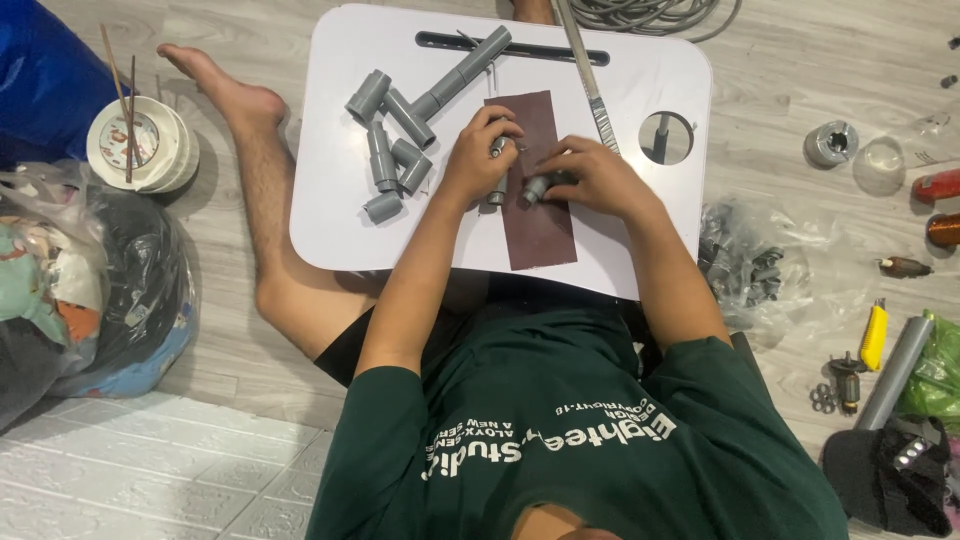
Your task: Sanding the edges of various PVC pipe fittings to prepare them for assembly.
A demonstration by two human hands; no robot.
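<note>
Grey pipe fitting [535, 188] gripped in the right hand [590, 178] rubs the brown sandpaper [535, 215], the left hand [478, 155] clasping another piece [497, 147] at ten o'clock; next likely steady strokes.

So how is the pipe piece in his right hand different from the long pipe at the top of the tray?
The short pipe piece sits in the right hand, over the brown sandpaper sheet. The long pipe lies untouched and slanted on the white tray. It is far longer. Both are grey plastic.
</note>
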